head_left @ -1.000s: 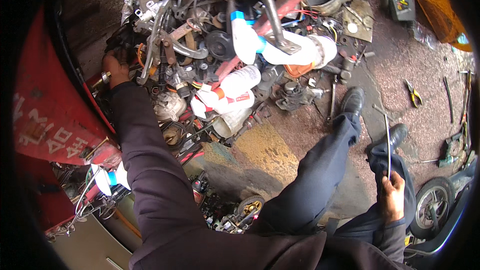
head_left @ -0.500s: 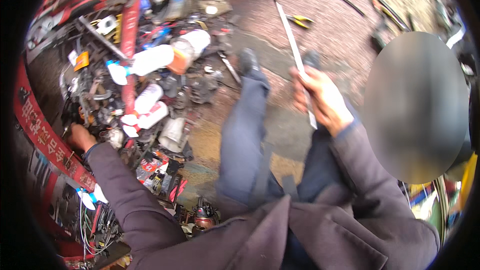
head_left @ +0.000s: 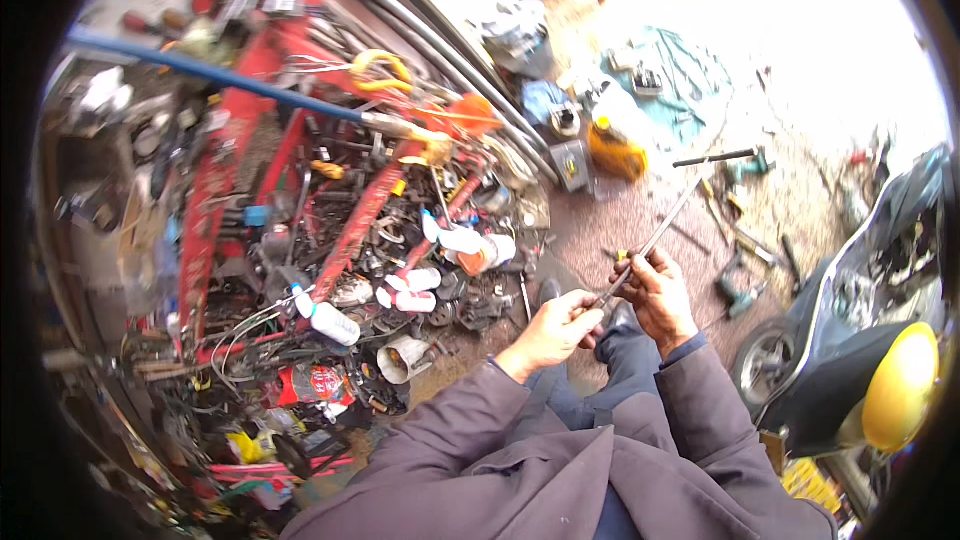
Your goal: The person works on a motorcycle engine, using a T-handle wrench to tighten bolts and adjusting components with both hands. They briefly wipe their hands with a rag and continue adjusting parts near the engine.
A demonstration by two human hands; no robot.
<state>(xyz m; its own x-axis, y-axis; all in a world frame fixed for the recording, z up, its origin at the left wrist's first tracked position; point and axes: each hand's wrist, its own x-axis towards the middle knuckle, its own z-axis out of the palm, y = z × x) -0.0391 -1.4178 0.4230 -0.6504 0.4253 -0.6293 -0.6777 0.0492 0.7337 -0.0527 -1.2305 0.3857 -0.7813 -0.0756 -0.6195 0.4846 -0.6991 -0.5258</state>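
Observation:
A long T-handle wrench slants away from me, its dark crossbar at the far end. My right hand is closed round the shaft, fingers curled. At the wrench's near end my left hand is closed too, with thumb and fingers pinching the tip. Whether a small part sits between those fingers is hidden. Both hands are close together above my legs.
Red metal frames full of loose parts and tools fill the left side. White spray bottles lie among them. A yellow-orange jug stands ahead. Green power tools and a vehicle wheel are at right.
My left hand has come out of the parts pile at the left and now grips the near end of the wrench. The view has swung, showing more of the floor ahead.

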